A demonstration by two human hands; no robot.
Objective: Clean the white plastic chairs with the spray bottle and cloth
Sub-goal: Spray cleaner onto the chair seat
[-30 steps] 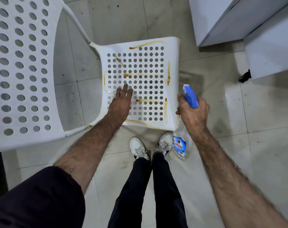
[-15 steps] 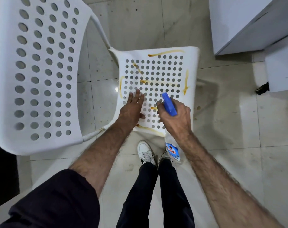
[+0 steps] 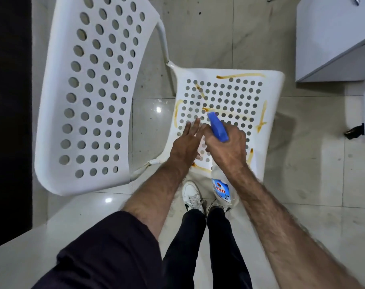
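Note:
A white perforated plastic chair stands on the floor below me, its seat (image 3: 269,94) streaked with brown stains and its backrest (image 3: 58,105) at the left. My left hand (image 3: 185,142) rests flat on the near left part of the seat, fingers straight. My right hand (image 3: 227,151) grips a clear spray bottle (image 3: 220,189) with a blue trigger head, nozzle pointing over the seat's middle, close beside the left hand. No cloth shows in the head view.
A grey cabinet (image 3: 331,38) stands at the upper right, with a black caster (image 3: 353,132) near it. My feet in white shoes (image 3: 191,195) stand at the seat's near edge. Light floor tiles lie all round; a dark strip runs along the left.
My right hand has carried the spray bottle leftward from the seat's right edge to over the seat, beside the left hand. The left hand has stayed flat on the seat.

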